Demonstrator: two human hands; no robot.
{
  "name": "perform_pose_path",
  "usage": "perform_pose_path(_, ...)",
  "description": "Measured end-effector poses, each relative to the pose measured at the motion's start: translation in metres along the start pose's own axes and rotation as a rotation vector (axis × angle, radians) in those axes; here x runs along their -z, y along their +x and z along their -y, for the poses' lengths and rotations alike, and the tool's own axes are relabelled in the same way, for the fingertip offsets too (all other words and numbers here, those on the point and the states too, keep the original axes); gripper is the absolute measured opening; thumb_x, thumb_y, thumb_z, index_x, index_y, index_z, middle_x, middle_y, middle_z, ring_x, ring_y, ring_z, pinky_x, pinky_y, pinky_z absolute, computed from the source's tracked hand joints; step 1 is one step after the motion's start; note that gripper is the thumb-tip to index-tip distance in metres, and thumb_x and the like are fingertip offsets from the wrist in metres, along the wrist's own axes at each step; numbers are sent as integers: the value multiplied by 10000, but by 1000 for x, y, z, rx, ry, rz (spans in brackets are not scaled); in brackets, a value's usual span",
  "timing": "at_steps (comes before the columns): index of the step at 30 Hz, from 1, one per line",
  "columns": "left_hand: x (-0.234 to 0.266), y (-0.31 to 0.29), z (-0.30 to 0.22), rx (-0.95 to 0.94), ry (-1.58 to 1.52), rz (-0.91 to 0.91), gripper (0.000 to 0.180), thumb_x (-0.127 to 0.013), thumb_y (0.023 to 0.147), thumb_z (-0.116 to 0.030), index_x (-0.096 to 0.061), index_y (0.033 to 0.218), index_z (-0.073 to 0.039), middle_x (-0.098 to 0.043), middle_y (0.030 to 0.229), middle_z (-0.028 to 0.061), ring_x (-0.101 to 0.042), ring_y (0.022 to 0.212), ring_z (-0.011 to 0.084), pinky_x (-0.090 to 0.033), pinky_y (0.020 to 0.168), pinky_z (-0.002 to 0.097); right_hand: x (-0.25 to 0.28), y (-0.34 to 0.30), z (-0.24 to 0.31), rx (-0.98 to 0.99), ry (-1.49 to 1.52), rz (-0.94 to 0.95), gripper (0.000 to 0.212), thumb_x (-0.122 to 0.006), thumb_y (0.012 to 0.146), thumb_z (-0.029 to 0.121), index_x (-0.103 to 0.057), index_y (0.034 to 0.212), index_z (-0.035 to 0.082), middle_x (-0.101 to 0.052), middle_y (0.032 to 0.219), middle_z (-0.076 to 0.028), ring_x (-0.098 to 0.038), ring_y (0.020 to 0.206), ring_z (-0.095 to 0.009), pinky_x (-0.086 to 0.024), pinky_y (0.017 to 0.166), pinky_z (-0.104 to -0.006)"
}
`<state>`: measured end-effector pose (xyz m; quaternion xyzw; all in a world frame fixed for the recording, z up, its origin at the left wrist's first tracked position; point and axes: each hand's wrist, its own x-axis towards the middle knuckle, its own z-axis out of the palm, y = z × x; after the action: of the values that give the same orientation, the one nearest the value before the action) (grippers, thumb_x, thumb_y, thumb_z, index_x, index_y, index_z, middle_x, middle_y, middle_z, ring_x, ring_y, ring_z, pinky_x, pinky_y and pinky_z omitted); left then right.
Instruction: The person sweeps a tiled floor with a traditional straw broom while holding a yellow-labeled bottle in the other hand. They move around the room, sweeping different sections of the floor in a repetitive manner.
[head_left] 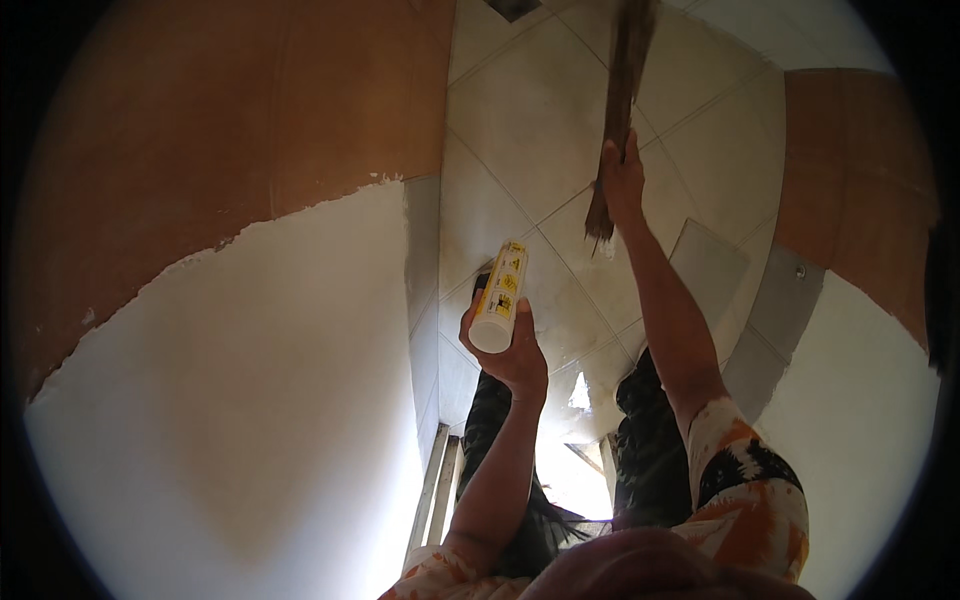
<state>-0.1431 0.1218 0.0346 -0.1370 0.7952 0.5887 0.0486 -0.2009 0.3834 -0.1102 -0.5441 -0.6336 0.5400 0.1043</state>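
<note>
My left hand point(524, 362) is closed around a white cylindrical bottle point(497, 325) with yellow label patches. Its round white end tilts toward me, and a small dark patch shows beside it near my fingers. Further forward and to the right, my right hand point(625, 185) grips a long, dark brown strip of wood point(622, 85). The strip's near end is ragged and splintered, and its far end runs out of the top of the view. Bottle and wood are apart from each other.
Pale tiled floor point(545, 110) lies below. Walls flank both sides, white point(290, 350) low down and orange-brown point(340, 90) beyond, with a rough paint edge. A loose grey tile-like slab point(708, 262) lies at the right. My legs point(645, 460) stand near a bright opening.
</note>
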Motion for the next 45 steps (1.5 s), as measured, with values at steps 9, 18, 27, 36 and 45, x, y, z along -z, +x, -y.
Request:
perform_pose_path(9, -10, 7, 19, 29, 24, 21, 604, -807, 897, -2, -437, 1374, -19, -538, 1424, 176, -540, 1347, 292, -528, 1115, 415, 48, 61, 6, 158, -1012, 44, 723, -618, 1014, 379, -287, 1655, 336, -751, 1054, -226, -751, 970, -399, -593, 840, -516)
perform_pose_path(18, -19, 8, 21, 53, -33, 14, 619, -817, 890, -14, -439, 1381, -23, -550, 1418, 174, -553, 1336, 293, -527, 1115, 414, 65, 127, 70, 393, -1152, 94, 635, -583, 983, 280, -419, 1588, 383, -760, 1148, -111, -739, 1059, -335, -586, 903, -515)
perform_pose_path(27, -27, 13, 11, 33, -16, 4, 621, -849, 874, -54, -472, 1367, -25, -564, 1411, 166, -578, 1306, 279, -517, 1111, 395, 32, 146, 134, 451, -1188, 129, 615, -580, 1024, 337, -387, 1604, 404, -753, 1169, -144, -735, 1068, -342, -586, 903, -502)
perform_pose_path(36, -35, 29, 6, 35, -50, -42, 639, -851, 872, -53, -471, 1384, -23, -564, 1406, 175, -570, 1323, 284, -507, 1119, 402, 72, 203, 132, 469, -1297, 23, 626, -573, 1010, 243, -406, 1593, 400, -755, 1144, -128, -748, 1032, -336, -602, 874, -497)
perform_pose_path(45, -43, 33, 11, -44, 42, -6, 658, -857, 865, -63, -462, 1391, -25, -566, 1388, 172, -581, 1292, 279, -516, 1094, 383, 62, 169, 115, 606, -1460, 154, 639, -601, 1007, 230, -404, 1588, 409, -744, 935, -134, -761, 861, -324, -626, 760, -487)
